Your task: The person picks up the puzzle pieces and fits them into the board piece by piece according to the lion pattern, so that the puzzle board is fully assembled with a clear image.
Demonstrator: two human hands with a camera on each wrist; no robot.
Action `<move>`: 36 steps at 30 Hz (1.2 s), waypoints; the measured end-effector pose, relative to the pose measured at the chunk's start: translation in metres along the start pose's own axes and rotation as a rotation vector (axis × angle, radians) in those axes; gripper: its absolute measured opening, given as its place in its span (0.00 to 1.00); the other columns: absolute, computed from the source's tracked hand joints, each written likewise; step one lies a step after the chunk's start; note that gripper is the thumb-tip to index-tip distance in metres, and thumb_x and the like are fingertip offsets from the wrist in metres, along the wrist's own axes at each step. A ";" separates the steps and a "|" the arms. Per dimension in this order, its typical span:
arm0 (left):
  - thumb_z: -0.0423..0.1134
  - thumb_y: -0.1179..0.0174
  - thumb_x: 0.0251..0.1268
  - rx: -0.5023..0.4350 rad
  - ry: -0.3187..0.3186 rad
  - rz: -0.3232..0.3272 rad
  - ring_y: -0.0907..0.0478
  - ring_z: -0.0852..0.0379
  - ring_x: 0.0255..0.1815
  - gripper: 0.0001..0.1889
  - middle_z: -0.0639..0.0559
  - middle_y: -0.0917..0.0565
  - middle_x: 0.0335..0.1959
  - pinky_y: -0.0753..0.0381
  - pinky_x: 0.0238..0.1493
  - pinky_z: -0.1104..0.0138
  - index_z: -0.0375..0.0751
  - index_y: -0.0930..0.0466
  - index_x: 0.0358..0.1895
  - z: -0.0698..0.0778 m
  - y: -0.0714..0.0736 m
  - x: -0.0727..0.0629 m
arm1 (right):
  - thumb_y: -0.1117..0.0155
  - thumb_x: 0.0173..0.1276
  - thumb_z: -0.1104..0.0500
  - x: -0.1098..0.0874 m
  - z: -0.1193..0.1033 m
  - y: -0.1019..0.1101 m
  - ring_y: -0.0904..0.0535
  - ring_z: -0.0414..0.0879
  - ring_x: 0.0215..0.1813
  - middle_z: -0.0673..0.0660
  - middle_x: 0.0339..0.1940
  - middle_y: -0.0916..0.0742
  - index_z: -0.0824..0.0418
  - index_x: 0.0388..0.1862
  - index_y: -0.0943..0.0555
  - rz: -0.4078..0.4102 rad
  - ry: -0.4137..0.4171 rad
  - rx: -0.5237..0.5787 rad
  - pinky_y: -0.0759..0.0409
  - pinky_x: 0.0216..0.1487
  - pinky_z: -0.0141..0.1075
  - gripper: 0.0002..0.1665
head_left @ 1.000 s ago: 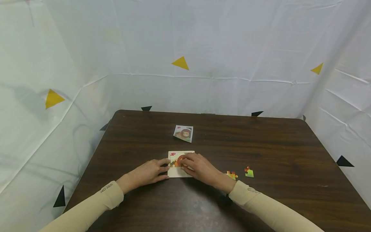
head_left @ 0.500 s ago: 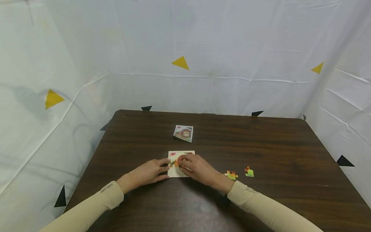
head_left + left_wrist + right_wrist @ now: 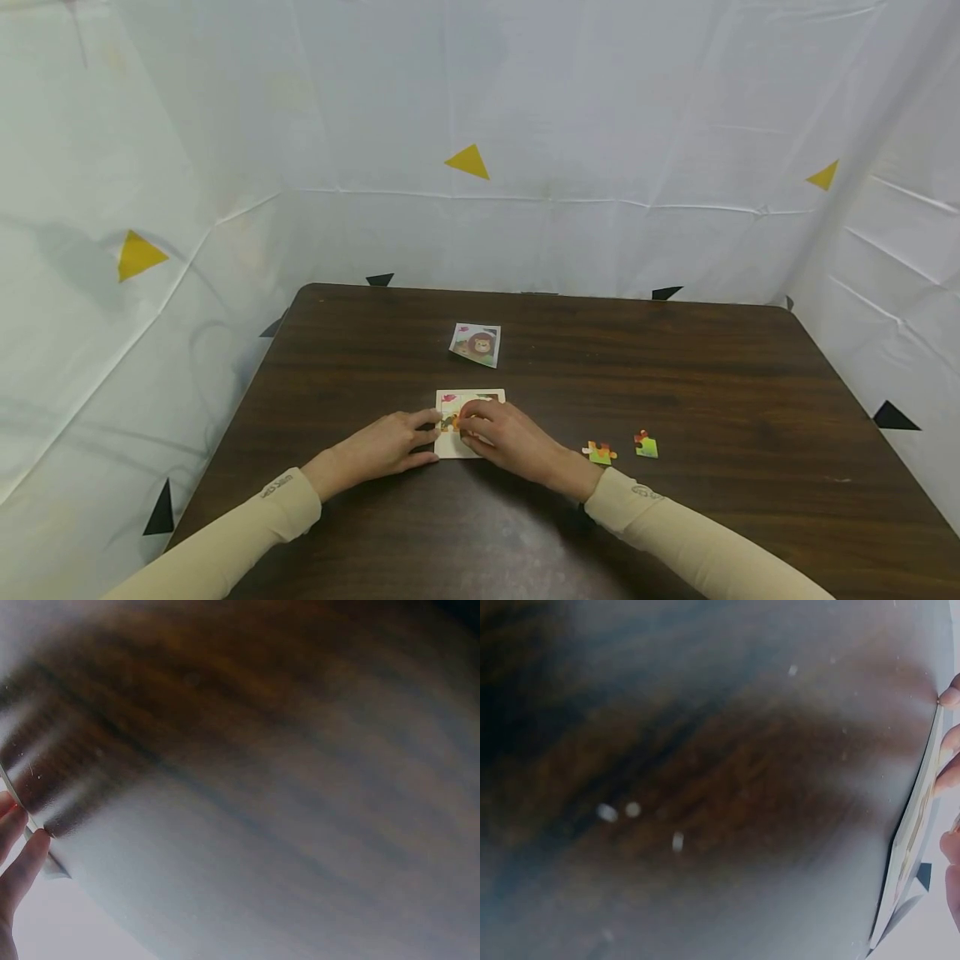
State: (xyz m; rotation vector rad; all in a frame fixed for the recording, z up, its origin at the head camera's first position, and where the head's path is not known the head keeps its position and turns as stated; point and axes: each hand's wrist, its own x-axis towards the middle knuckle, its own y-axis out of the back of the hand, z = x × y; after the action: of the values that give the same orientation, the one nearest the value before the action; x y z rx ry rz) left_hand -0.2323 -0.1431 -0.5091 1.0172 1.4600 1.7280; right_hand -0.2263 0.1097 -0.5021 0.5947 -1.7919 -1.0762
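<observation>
Two hands work at one puzzle board [image 3: 450, 449], which lies flat on one dark wooden table [image 3: 750, 375], near its middle. The left hand [image 3: 380, 447] has its fingers loosely extended, their tips touching the board's left edge, with the thumb by the near left corner. The right hand [image 3: 513, 439] bends its fingers and thumb over the board's picture, hiding much of it; whether they pinch a piece I cannot tell. A pink shape and some orange show beside the fingers.

Two loose pieces lie to the right of the right hand, apart from each other: an orange-and-green piece [image 3: 600, 453] and, farther right, a red-and-green piece [image 3: 647, 445]. One lion card [image 3: 476, 343] sits beyond the board, one corner curling up.

Three yellow triangles [image 3: 468, 162] mark the white sheet [image 3: 600, 100]. Both cream sleeves [image 3: 240, 525] carry dark marks at the cuff, too small to read surely.
</observation>
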 end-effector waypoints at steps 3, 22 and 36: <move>0.50 0.41 0.68 0.000 0.000 -0.001 0.18 0.53 0.46 0.20 0.45 0.25 0.59 0.18 0.47 0.63 0.39 0.17 0.54 0.000 0.000 0.000 | 0.32 0.64 0.61 0.000 -0.001 0.001 0.22 0.43 0.45 0.52 0.46 0.18 0.60 0.46 0.16 -0.017 -0.012 0.004 0.21 0.47 0.37 0.11; 0.50 0.41 0.68 0.000 0.004 0.007 0.18 0.53 0.45 0.20 0.45 0.25 0.59 0.18 0.46 0.62 0.39 0.17 0.54 -0.001 -0.004 0.000 | 0.31 0.62 0.62 0.001 0.001 -0.005 0.23 0.44 0.45 0.53 0.45 0.19 0.61 0.43 0.16 -0.012 0.032 -0.006 0.21 0.48 0.36 0.10; 0.49 0.40 0.67 0.013 -0.015 0.044 0.18 0.53 0.43 0.20 0.45 0.24 0.58 0.17 0.44 0.62 0.38 0.16 0.53 -0.001 -0.005 -0.001 | 0.32 0.64 0.60 0.002 -0.001 -0.011 0.22 0.49 0.50 0.53 0.42 0.18 0.60 0.44 0.16 -0.051 0.024 -0.053 0.24 0.56 0.42 0.10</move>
State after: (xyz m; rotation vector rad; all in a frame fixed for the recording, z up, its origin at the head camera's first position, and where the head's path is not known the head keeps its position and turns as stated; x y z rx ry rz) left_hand -0.2326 -0.1436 -0.5142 1.0738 1.4517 1.7402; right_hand -0.2267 0.1022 -0.5105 0.6212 -1.7302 -1.1427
